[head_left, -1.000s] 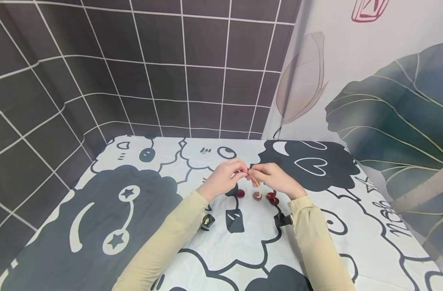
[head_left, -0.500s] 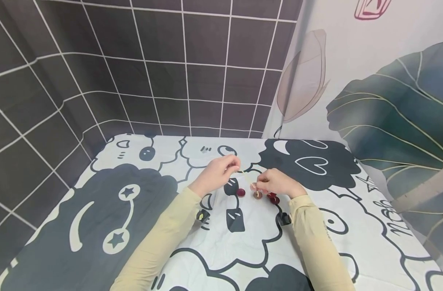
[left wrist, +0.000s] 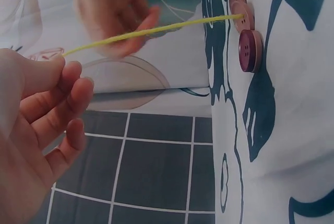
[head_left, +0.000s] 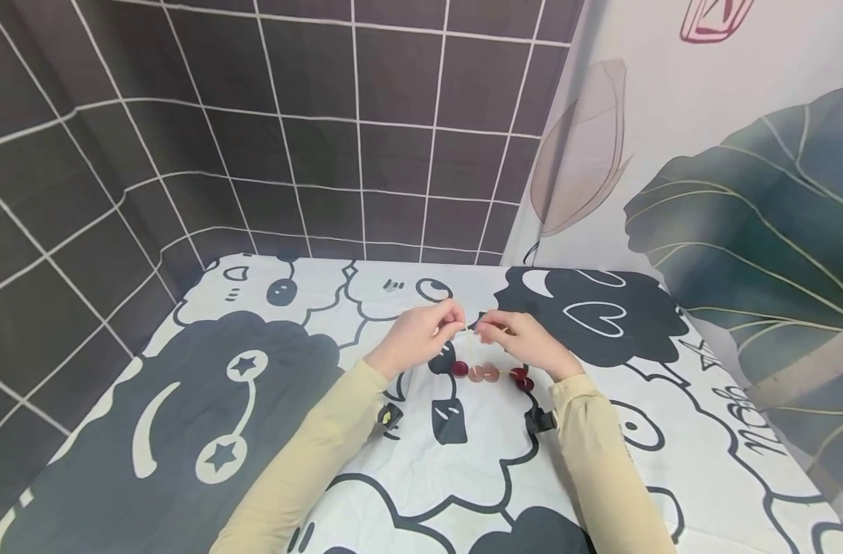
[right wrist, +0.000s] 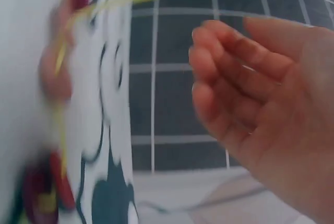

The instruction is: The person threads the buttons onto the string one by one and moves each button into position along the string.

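Observation:
My left hand (head_left: 421, 332) pinches the end of a yellow cord (left wrist: 156, 30) between thumb and fingertips. The cord runs taut down to a pink button (left wrist: 243, 24) and passes through it. Another pink button (head_left: 491, 373) sits right beside that one on the cloth. At their left lies a dark red button (left wrist: 250, 51) with a paler pink rim. Two red buttons (head_left: 524, 383) lie to the right, with cord showing between them and the pink ones. My right hand (head_left: 521, 338) hovers close to the cord, its fingers loosely curled around nothing.
The buttons lie on a white cloth (head_left: 421, 469) printed with dark cartoon shapes, covering the table. A dark grid-patterned curtain (head_left: 324, 154) hangs behind, and a leaf-printed one (head_left: 740, 215) is at the right. Dark wrist cameras sit under both wrists.
My hands were together around a pink button. My right hand went down with it to the other buttons, let it go and rose again, while my left hand kept hold of the cord.

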Demonstrator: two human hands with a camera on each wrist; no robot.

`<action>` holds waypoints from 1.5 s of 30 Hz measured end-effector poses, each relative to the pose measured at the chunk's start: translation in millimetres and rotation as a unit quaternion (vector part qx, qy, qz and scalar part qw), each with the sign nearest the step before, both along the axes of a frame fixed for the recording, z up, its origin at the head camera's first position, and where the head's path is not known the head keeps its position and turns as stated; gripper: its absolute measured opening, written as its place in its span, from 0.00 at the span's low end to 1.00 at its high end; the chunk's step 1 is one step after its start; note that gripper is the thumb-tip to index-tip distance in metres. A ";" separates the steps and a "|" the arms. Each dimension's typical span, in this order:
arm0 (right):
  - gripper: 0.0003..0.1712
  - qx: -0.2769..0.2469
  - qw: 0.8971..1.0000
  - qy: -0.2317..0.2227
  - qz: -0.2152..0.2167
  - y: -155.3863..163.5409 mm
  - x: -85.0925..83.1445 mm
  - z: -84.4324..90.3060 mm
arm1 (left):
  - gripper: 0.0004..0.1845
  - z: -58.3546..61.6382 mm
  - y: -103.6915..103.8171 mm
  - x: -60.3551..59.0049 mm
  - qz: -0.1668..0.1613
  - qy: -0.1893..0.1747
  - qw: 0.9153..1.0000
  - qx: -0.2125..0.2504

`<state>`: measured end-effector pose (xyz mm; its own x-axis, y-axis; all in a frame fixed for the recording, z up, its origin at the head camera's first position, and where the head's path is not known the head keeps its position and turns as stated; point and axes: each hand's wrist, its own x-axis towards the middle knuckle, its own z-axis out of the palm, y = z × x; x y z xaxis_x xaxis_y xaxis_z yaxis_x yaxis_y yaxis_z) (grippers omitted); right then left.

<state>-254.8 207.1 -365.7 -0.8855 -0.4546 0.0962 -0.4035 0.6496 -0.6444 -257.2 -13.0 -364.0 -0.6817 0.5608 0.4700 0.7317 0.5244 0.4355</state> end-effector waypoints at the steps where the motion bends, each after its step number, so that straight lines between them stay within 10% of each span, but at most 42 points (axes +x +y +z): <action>1: 0.12 -0.023 1.000 -0.004 0.005 -3.7 1.5 2.5 | 0.03 -1.1 0.1 0.2 0.002 0.001 1.000 0.000; 10: 0.06 -0.081 0.997 -0.020 0.000 -13.1 6.1 9.4 | 0.03 -5.7 3.8 0.1 0.006 0.032 0.999 0.007; 15: 0.07 -0.063 0.998 -0.023 -0.004 -8.6 6.0 8.6 | 0.07 -8.4 6.6 -1.1 -0.007 -0.045 0.999 0.004; 20: 0.05 -0.047 0.999 -0.005 0.004 -3.0 4.9 7.6 | 0.11 -18.6 9.5 -4.3 -0.016 -0.125 0.986 -0.106; 28: 0.02 -0.017 0.999 0.019 0.046 -3.5 3.8 7.0 | 0.18 -37.7 12.0 -5.2 -0.085 -0.088 0.963 -0.242; 45: 0.07 0.005 0.996 0.015 0.085 0.9 4.8 7.5 | 0.12 -35.6 10.3 -6.9 -0.051 -0.126 0.969 -0.205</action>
<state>-250.0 208.0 -358.2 -0.7930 -0.5983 0.1151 -0.5263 0.5775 -0.6241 -264.1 -2.6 -399.6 -0.6769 0.7358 0.0188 0.6861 0.6215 0.3781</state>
